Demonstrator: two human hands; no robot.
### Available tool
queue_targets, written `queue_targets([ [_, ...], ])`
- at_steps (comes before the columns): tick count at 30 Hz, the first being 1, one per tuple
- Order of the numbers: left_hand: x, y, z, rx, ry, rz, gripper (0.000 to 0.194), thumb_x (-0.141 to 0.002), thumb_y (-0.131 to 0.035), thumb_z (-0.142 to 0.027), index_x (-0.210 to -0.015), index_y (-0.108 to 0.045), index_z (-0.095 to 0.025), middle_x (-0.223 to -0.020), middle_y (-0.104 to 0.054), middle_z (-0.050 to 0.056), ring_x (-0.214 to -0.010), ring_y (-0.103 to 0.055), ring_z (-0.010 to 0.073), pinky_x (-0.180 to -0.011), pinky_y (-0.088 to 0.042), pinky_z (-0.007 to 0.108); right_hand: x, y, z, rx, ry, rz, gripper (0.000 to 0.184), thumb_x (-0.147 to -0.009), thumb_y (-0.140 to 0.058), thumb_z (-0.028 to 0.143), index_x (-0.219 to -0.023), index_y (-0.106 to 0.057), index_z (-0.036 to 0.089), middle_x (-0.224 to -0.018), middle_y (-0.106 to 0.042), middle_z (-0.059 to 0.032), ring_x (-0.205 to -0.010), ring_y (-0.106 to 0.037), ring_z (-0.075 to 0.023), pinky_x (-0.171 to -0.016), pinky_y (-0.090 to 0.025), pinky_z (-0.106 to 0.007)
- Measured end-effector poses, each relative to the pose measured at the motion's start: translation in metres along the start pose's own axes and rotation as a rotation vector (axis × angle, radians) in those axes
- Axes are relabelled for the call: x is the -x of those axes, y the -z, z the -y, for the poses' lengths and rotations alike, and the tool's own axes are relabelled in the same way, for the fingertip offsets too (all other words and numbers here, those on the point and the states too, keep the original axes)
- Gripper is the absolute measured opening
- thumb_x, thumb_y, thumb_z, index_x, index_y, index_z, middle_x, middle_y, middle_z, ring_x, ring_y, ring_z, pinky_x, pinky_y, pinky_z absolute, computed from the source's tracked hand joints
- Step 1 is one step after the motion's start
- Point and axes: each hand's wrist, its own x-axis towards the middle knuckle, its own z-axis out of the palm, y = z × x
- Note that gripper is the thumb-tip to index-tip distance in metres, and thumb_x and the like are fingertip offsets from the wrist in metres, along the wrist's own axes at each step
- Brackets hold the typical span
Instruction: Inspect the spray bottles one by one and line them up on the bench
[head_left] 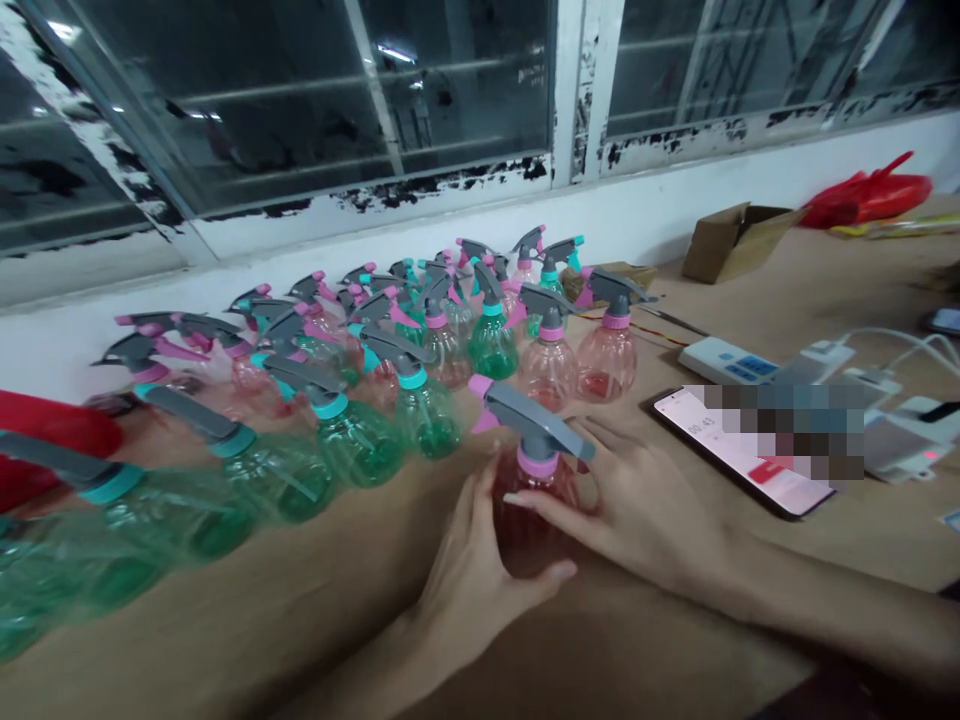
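the one view looks from the wearer's head — forward and down across the table (315, 585), close above the left hand (474, 575) and the right hand (645, 505), reaching to the windows (465, 90) beyond

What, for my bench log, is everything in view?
spray bottle: 1, pink with grey head, between the hands
other spray bottles: many, pink or green, left to centre
phone: 1, pale screen, right
power strip: 1, white and blue, behind phone
chargers: several, white, right
open cardboard box: 1, brown, back right
red things: 2, left edge, back right
window panes: several, dark, back
table: 1, brown, underneath
left hand: 1, bare, bottle's left
right hand: 1, bare, bottle's right
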Motion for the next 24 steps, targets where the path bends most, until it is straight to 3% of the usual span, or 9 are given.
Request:
queue_targets([
  [4,-0.001,-0.005,-0.006,0.079,-0.026,0.025,0.083,-0.077,-0.073,-0.032,-0.143,-0.025,-0.021,-0.132,-0.052,0.013,-0.117,-0.054,0.0305,-0.092,-0.050,0.048,0.000,0.002,0.001,-0.133,0.073,0.006,0.039,-0.077,-0.065,0.053,-0.091,-0.062,0.017,-0.095,-0.067,-0.0100,-0.088,-0.061,-0.0280,-0.075,-0.049,-0.042],
  [9,-0.004,-0.007,-0.008,0.072,-0.061,0.035,0.078,-0.077,-0.074,-0.034,-0.140,-0.030,-0.020,-0.133,-0.050,0.015,-0.121,-0.049,0.0345,-0.096,-0.046,0.053,-0.017,0.009,0.003,-0.524,0.018,0.073,0.054,-0.070,-0.075,0.047,-0.111,-0.052,0.022,-0.092,-0.063,-0.0007,-0.077,-0.059,-0.0168,-0.068,-0.050,-0.029],
  [12,-0.007,-0.008,-0.009,0.058,-0.066,0.043,0.072,-0.076,-0.075,-0.036,-0.134,-0.036,-0.018,-0.128,-0.053,0.016,-0.121,-0.050,0.0358,-0.095,-0.047,0.053,-0.024,0.009,0.006,-0.654,0.019,0.073,0.040,-0.073,-0.073,0.043,-0.101,-0.055,0.022,-0.078,-0.057,0.0035,-0.067,-0.055,-0.0134,-0.062,-0.047,-0.027],
  [16,-0.013,-0.008,-0.010,0.037,-0.072,0.057,0.070,-0.075,-0.075,-0.042,-0.131,-0.040,-0.018,-0.117,-0.060,0.015,-0.114,-0.055,0.0378,-0.089,-0.050,0.054,-0.025,0.002,0.004,-0.693,-0.010,0.076,0.030,-0.077,-0.069,0.042,-0.096,-0.059,0.021,-0.070,-0.055,0.0047,-0.061,-0.053,-0.0126,-0.058,-0.045,-0.027],
  [22,-0.018,-0.005,-0.010,0.049,-0.071,0.092,0.080,-0.071,-0.077,-0.044,-0.134,-0.037,-0.016,-0.125,-0.056,0.017,-0.115,-0.055,0.0370,-0.090,-0.049,0.052,-0.025,-0.009,0.002,-0.751,0.002,-0.022,0.017,-0.083,-0.064,0.034,-0.095,-0.061,0.023,-0.090,-0.067,0.0007,-0.084,-0.064,-0.0153,-0.082,-0.050,-0.031],
  [24,-0.017,-0.002,-0.005,-0.001,-0.084,0.116,0.085,-0.069,-0.078,-0.047,-0.136,-0.035,-0.017,-0.130,-0.053,0.018,-0.120,-0.051,0.0385,-0.094,-0.046,0.054,-0.025,-0.010,0.002,-0.741,0.021,-0.068,0.012,-0.085,-0.063,0.031,-0.093,-0.061,0.022,-0.091,-0.068,-0.0004,-0.086,-0.065,-0.0161,-0.082,-0.051,-0.032],
])
